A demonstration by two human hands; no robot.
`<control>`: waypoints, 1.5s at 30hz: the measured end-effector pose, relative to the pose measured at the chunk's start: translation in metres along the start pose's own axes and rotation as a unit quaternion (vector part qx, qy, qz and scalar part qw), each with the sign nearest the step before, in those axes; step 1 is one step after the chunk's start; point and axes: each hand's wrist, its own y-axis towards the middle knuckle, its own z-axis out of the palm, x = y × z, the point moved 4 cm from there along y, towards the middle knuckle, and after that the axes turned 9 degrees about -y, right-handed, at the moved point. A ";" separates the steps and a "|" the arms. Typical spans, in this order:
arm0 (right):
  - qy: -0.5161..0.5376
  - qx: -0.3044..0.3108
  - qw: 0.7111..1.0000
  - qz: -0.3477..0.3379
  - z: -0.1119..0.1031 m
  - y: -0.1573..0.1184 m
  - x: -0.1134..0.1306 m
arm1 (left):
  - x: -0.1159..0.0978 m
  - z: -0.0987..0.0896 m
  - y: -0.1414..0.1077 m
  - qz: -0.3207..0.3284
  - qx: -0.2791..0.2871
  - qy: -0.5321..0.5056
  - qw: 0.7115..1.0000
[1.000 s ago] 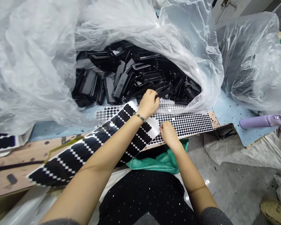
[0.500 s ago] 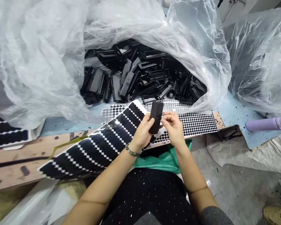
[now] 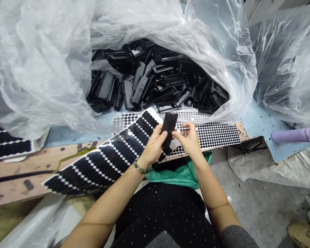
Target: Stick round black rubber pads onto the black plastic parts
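My left hand [image 3: 153,146] is wrapped round a black textured plastic part [image 3: 169,129], held upright and slightly tilted above the sheets. Thumb and forefinger of my right hand [image 3: 189,140] are pinched at the right side of that part; whether something small is between them is hidden. Under my hands lie a sheet of black round stickers [image 3: 217,135] and a white-edged sheet with wide black scalloped strips [image 3: 105,163]. Behind them, many similar black parts [image 3: 142,86] lie heaped in the mouth of a clear plastic bag [image 3: 41,62].
A purple bottle [image 3: 291,135] lies on the blue table surface [image 3: 263,119] at the right. Another plastic bag [image 3: 294,65] stands behind it. More black strips [image 3: 7,143] are at the far left. A green bag [image 3: 175,175] hangs below the table edge.
The held part has shifted slightly left with my left hand and turned a little. My right hand has also moved slightly left, its fingers still at the part's side.
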 end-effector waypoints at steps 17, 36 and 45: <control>-0.168 0.084 0.982 0.005 0.035 -0.012 -0.032 | -0.012 -0.027 0.008 0.048 -0.104 -0.111 0.987; -0.140 0.006 0.988 -0.066 0.009 0.006 -0.036 | 0.026 -0.043 0.027 -0.068 -0.086 -0.102 0.989; 0.171 -0.029 0.985 0.018 -0.001 0.001 -0.006 | 0.000 -0.016 0.009 -0.016 -0.032 -0.067 0.997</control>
